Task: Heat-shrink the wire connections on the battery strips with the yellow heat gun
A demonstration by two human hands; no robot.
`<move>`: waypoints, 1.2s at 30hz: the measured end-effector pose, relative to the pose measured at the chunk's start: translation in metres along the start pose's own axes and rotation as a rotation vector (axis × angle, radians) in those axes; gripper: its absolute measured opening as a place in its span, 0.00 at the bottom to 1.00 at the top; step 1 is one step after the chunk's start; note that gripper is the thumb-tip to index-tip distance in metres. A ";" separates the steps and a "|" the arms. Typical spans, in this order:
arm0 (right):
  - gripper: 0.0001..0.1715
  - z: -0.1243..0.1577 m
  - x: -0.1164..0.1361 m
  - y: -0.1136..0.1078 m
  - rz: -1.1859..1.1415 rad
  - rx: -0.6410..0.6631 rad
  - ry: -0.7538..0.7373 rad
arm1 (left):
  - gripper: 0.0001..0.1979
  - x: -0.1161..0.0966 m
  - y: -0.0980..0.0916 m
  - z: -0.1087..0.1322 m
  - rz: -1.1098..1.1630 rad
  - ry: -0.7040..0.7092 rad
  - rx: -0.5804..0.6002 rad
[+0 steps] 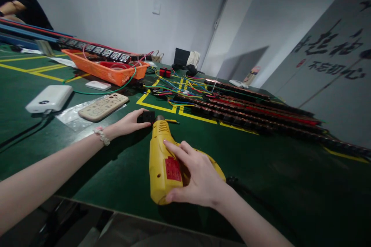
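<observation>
A yellow heat gun [159, 154] with a red label lies on its side on the green table, its metal nozzle pointing away from me. Around its body my right hand [194, 173] is closed, thumb at the rear end and fingers along the top. Just left of the nozzle, my left hand [130, 123] pinches a small black block [148, 117] between thumb and fingers. Beyond the nozzle lies a short yellow wire [172, 121]. How the block and the wire connect, if they do, I cannot tell.
A phone in a beige case [102, 107] lies on a clear plastic bag, beside a white power bank [50, 99] with a black cable. Farther back are an orange basket [107, 73], coloured wires [185, 88] and long dark strips [232, 112]. A person [20, 4] sits far left.
</observation>
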State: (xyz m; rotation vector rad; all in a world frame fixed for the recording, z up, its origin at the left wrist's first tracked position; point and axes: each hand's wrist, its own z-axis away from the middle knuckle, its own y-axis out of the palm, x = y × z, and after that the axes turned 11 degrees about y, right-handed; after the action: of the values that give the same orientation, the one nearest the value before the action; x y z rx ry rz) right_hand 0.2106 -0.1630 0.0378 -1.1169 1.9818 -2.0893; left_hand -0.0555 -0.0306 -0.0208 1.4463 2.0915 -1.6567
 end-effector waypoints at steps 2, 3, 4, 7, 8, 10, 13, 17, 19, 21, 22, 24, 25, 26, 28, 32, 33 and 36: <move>0.61 0.001 -0.001 0.006 0.024 -0.033 0.001 | 0.28 0.000 0.001 0.000 0.009 0.003 -0.005; 0.63 0.002 -0.002 0.008 0.042 -0.057 0.007 | 0.27 0.000 0.001 0.000 0.013 0.006 -0.006; 0.64 0.003 -0.003 0.010 0.063 -0.075 0.021 | 0.27 -0.001 0.001 0.000 0.018 0.011 -0.009; 0.66 0.004 -0.003 0.013 0.117 -0.041 0.060 | 0.27 -0.002 0.000 0.000 0.039 0.050 -0.024; 0.67 0.004 -0.003 0.014 0.128 -0.017 0.061 | 0.27 -0.002 0.000 0.000 0.043 0.064 -0.028; 0.67 0.002 -0.003 0.013 0.140 0.013 0.054 | 0.27 -0.003 0.000 0.000 0.047 0.087 -0.031; 0.67 0.001 -0.007 0.010 0.152 0.017 0.046 | 0.27 -0.004 0.000 0.000 0.051 0.096 -0.036; 0.66 0.006 -0.019 0.004 0.167 0.008 0.044 | 0.27 -0.001 0.001 0.000 0.026 0.074 -0.024; 0.66 0.010 -0.026 0.001 0.177 -0.007 0.049 | 0.27 0.000 0.002 0.000 0.006 0.070 -0.015; 0.65 0.014 -0.032 -0.001 0.188 -0.022 0.056 | 0.27 0.000 0.002 0.000 -0.008 0.071 -0.009; 0.65 0.016 -0.034 -0.002 0.193 -0.028 0.058 | 0.27 0.000 0.002 0.000 -0.014 0.071 -0.009; 0.64 0.018 -0.037 -0.003 0.197 -0.043 0.054 | 0.26 -0.001 0.002 0.000 -0.024 0.069 -0.014; 0.63 0.018 -0.037 -0.004 0.194 -0.050 0.047 | 0.26 -0.001 0.002 0.000 -0.029 0.068 -0.017; 0.63 0.018 -0.037 -0.004 0.187 -0.057 0.037 | 0.27 -0.001 0.002 0.000 -0.031 0.069 -0.021; 0.62 0.018 -0.038 -0.004 0.171 -0.069 0.015 | 0.27 -0.001 0.002 0.000 -0.028 0.079 -0.037; 0.62 0.012 -0.043 -0.005 0.139 -0.051 -0.048 | 0.26 0.001 0.003 -0.001 0.001 0.101 -0.080; 0.62 0.009 -0.044 -0.005 0.130 -0.038 -0.070 | 0.26 0.001 0.003 -0.002 0.008 0.099 -0.086; 0.63 -0.002 -0.050 -0.007 0.114 0.006 -0.150 | 0.25 0.001 0.003 -0.002 0.013 0.094 -0.092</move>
State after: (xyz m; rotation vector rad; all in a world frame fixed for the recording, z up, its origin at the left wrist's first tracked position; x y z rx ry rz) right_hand 0.2495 -0.1350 0.0217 -1.0959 1.9213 -1.8958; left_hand -0.0533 -0.0288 -0.0224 1.5334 2.1708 -1.4948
